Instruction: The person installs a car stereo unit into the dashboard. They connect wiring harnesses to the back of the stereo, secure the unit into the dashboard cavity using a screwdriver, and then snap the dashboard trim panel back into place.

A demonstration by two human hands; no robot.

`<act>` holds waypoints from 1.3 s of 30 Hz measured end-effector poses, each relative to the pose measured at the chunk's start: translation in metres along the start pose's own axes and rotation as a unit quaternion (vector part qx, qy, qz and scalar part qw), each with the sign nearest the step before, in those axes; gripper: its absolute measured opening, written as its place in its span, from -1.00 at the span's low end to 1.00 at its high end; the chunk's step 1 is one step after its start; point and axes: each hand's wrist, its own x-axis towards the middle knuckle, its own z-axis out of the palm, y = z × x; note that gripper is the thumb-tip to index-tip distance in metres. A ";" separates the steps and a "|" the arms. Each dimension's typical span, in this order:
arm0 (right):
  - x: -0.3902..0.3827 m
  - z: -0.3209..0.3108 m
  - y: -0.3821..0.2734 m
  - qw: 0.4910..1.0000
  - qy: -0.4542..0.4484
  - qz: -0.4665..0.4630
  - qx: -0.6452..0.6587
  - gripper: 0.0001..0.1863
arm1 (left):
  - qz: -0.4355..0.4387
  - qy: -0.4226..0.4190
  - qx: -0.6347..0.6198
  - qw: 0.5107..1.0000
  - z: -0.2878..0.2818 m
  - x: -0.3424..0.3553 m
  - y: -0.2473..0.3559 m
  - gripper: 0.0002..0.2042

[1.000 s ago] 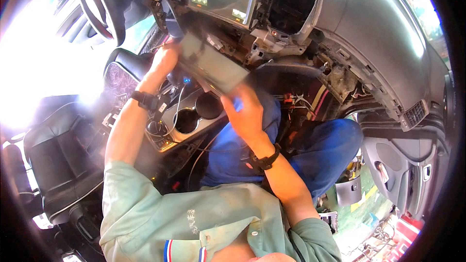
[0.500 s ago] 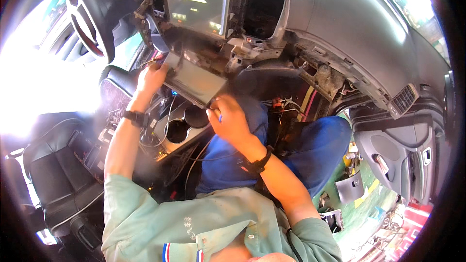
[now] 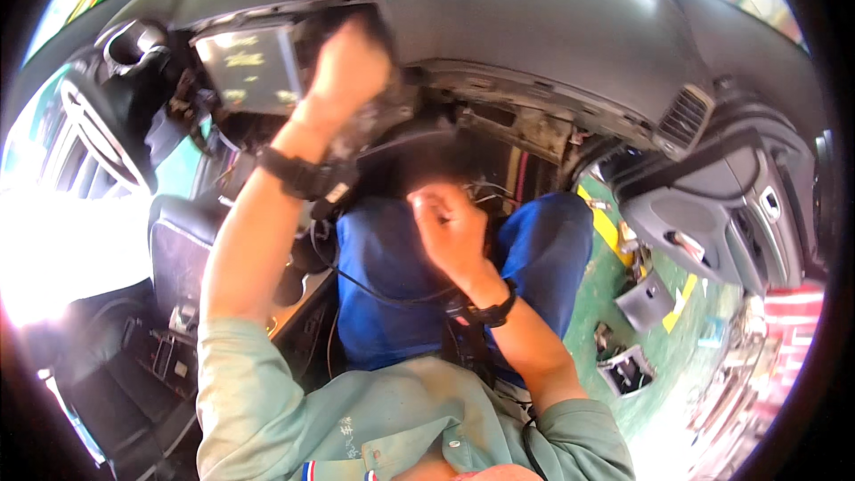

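Note:
My left hand point(image 3: 352, 67) is raised to the dashboard, at the dark opening just right of the lit screen point(image 3: 249, 67). Motion smears its fingers, so I cannot see what they touch or hold. My right hand point(image 3: 450, 227) hovers above my blue trousers point(image 3: 378, 249) with its fingers curled in. Whatever may be inside that curl is hidden. A black cable point(image 3: 383, 296) loops across my lap. The flat rectangular panel from the earlier frame cannot be made out now.
The steering wheel point(image 3: 102, 134) is at the left. Stripped dashboard framing point(image 3: 534, 129) shows below the padded top, with an air vent point(image 3: 686, 118) at its right end. Past the door panel point(image 3: 704, 223), loose trim pieces point(image 3: 646, 301) lie on the green floor.
My left hand has left the flat panel both hands held and gone up to the dashboard opening. My right hand has shifted right and curled. The view has turned rightward.

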 end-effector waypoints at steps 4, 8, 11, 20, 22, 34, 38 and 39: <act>0.017 -0.075 -0.013 0.994 0.093 0.053 -0.006 -0.88 | -0.150 0.009 -0.203 0.968 0.028 0.013 -0.023 -0.65; 0.008 -0.122 0.028 0.982 0.145 0.116 -0.022 -0.87 | -0.276 0.044 -0.521 0.806 0.004 0.024 0.003 -0.63; 0.008 -0.121 0.040 0.979 0.149 0.136 0.013 -0.88 | -0.333 0.075 -0.625 0.702 0.020 0.027 -0.010 -0.65; 0.007 -0.105 0.037 0.989 0.117 0.086 -0.002 -0.89 | -0.218 0.006 -0.690 0.690 0.045 0.036 -0.051 -0.60; 0.007 -0.103 0.037 0.990 0.113 0.081 0.001 -0.88 | -0.068 -0.008 -0.412 0.909 0.060 0.032 -0.077 -0.59; 0.007 -0.113 0.019 0.988 0.127 0.083 0.020 -0.86 | 0.008 -0.033 -0.186 0.982 0.098 0.031 -0.121 -0.59; 0.012 -0.132 0.000 0.986 0.151 0.069 0.016 -0.88 | 0.013 0.003 -0.180 0.984 0.105 0.032 -0.108 -0.69; 0.017 -0.141 -0.010 0.981 0.191 0.022 0.008 -0.89 | -0.008 0.009 -0.222 0.975 0.105 0.032 -0.104 -0.70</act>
